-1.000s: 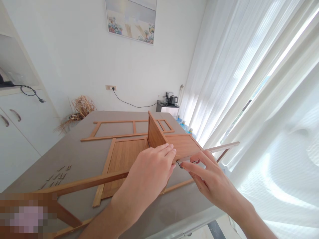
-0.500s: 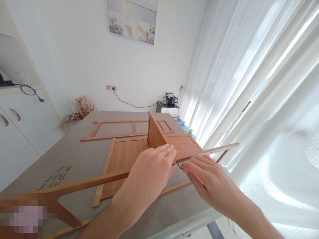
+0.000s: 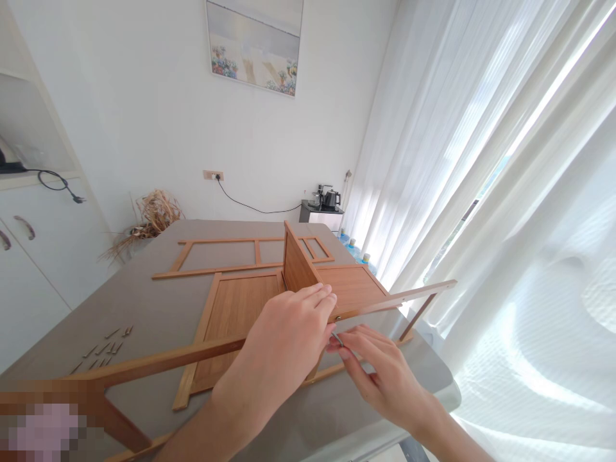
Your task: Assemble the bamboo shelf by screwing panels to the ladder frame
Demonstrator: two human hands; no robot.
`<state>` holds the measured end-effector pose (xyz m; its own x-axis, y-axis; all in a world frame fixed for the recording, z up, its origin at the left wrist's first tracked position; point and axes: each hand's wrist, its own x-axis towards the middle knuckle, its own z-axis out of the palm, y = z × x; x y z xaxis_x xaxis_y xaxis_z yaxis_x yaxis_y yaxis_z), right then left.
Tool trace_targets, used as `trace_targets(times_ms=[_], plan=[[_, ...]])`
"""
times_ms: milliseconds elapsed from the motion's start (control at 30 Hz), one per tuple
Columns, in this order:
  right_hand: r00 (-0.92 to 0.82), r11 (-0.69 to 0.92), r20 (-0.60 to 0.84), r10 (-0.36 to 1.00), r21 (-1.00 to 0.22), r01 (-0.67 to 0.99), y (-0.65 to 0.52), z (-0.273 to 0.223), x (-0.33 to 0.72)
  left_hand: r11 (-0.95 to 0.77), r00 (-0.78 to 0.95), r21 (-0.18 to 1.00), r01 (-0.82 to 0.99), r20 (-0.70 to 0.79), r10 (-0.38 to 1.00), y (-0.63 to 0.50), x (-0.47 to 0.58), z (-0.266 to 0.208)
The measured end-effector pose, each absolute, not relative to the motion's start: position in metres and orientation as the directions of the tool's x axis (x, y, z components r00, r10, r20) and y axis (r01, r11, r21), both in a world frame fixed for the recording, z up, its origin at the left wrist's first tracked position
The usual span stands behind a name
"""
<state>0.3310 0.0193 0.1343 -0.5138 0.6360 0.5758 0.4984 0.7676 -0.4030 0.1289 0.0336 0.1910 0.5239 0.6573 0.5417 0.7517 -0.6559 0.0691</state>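
Observation:
My left hand (image 3: 289, 327) is closed over the near corner where an upright wooden panel (image 3: 299, 260) meets a wooden frame (image 3: 373, 308). Its fingertips rest on the wood. In my right hand (image 3: 380, 366) a thin, bent metal hex key (image 3: 339, 339) is pinched between thumb and fingers, just below the frame. A small bolt head (image 3: 337, 318) shows on the frame's face, a little above the key and apart from it. Flat wooden panels lie left (image 3: 243, 305) and right (image 3: 351, 285) of the upright one. My left hand hides part of the joint.
Several bolts (image 3: 103, 348) lie on the grey tabletop (image 3: 144, 308) at left. A slim wooden frame (image 3: 216, 266) lies farther back. Frame legs stick out at near left and right. Beyond are a kettle (image 3: 331, 199), bottles, dried plants (image 3: 156, 212) and white curtains (image 3: 481, 160).
My right hand has drawn down with the hex key, away from the bolt on the frame, which now shows. My left hand keeps its hold. The view has shifted slightly.

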Motion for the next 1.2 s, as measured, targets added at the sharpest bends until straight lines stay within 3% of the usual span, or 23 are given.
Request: trace_targets(times_ms=[133, 267, 733, 1033, 1200], plan=[[-0.53, 0.784, 0.62, 0.578, -0.244, 0.57, 0.02, 0.147, 0.342, -0.655, 0.521, 0.072, 0.752, 0.543, 0.659, 0.033, 0.128, 0.19], [-0.558, 0.743, 0.567, 0.606, -0.153, 0.652, 0.023, 0.159, 0.351, -0.658, 0.521, 0.079, 0.749, 0.542, 0.659, 0.033, 0.128, 0.19], [-0.565, 0.707, 0.522, 0.639, -0.11, 0.698, 0.021, 0.17, 0.348, -0.659, 0.524, 0.079, 0.748, 0.541, 0.658, 0.032, 0.128, 0.19], [-0.628, 0.669, 0.463, 0.626, 0.095, 0.737, 0.013, 0.192, 0.344, -0.662, 0.53, 0.067, 0.746, 0.543, 0.652, 0.032, 0.127, 0.191], [-0.606, 0.658, 0.445, 0.659, 0.049, 0.751, 0.014, 0.192, 0.343, -0.66, 0.525, 0.082, 0.747, 0.536, 0.661, 0.03, 0.126, 0.191]])
